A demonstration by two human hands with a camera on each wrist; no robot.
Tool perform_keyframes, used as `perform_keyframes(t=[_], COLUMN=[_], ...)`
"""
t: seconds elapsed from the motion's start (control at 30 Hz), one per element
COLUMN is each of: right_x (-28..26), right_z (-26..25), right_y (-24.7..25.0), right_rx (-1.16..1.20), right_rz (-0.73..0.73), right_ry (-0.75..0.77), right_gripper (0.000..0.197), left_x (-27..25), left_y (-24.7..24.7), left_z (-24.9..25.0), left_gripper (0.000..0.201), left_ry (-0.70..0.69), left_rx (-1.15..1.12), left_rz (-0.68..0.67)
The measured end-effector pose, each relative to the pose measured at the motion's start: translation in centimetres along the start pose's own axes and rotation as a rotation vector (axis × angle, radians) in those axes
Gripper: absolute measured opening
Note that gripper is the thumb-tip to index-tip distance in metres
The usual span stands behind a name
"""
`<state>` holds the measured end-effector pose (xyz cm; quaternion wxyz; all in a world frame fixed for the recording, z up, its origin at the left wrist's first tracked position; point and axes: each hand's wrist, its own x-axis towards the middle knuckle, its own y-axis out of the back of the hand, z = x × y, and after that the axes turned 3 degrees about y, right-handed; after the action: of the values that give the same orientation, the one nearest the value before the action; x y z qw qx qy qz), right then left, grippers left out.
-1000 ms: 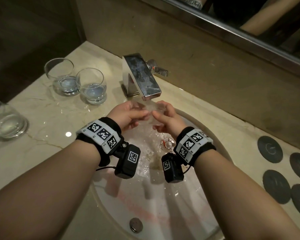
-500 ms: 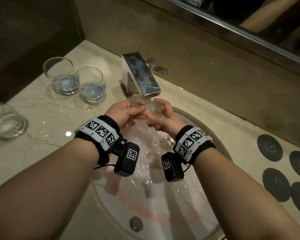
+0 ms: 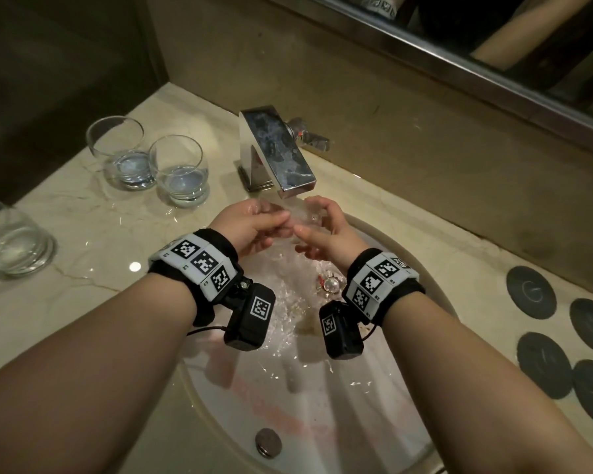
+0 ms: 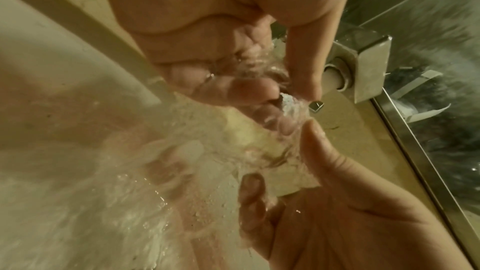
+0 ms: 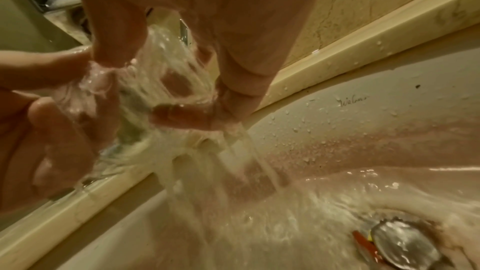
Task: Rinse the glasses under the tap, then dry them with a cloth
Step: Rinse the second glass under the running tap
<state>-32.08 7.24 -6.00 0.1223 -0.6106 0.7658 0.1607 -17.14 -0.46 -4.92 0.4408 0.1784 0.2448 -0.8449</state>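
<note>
A clear glass is held under the running tap over the sink. My left hand grips it from the left and my right hand from the right, with fingers curled round its wall. Water pours over the glass and both hands into the basin. In the right wrist view the stream runs through the glass, which is blurred by water. Three more glasses stand on the counter to the left: two side by side and one at the frame edge.
The white sink has a metal drain plug and an overflow cap. Several dark round coasters lie on the marble counter at right. A mirror runs along the back wall. No cloth is in view.
Both hands stay under the stream with the glass. Their fingers have shifted slightly around it.
</note>
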Motion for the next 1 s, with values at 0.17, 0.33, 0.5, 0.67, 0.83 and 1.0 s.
perform_keyframes(t=[0.17, 0.33, 0.5, 0.67, 0.83, 1.0], right_x=[0.6, 1.3, 0.7, 0.4, 0.2, 0.2], right_z=[-0.1, -0.2, 0.3, 0.0, -0.2, -0.3], right_y=[-0.4, -0.7, -0.2, 0.2, 0.1, -0.1], right_rx=[-0.053, -0.123, 0.069, 0.056, 0.052, -0.014], right_rz=[0.074, 0.017, -0.029, -0.035, 0.003, 0.002], right_ry=[-0.085, -0.153, -0.024, 0.024, 0.043, 0.029], right_gripper=[0.057, 0.076, 0.061, 0.072, 0.061, 0.055], left_x=[-0.1, -0.1, -0.1, 0.1, 0.2, 0.0], left_y=[0.1, 0.1, 0.1, -0.4, -0.4, 0.1], left_z=[0.0, 0.1, 0.0, -0.4, -0.1, 0.1], left_gripper=[0.012, 0.011, 0.007, 0.008, 0.008, 0.010], left_ry=[0.013, 0.002, 0.007, 0.012, 0.003, 0.013], left_rx=[0.012, 0.053, 0.017, -0.051, -0.069, -0.040], left_rz=[-0.007, -0.016, -0.002, 0.025, 0.020, 0.022])
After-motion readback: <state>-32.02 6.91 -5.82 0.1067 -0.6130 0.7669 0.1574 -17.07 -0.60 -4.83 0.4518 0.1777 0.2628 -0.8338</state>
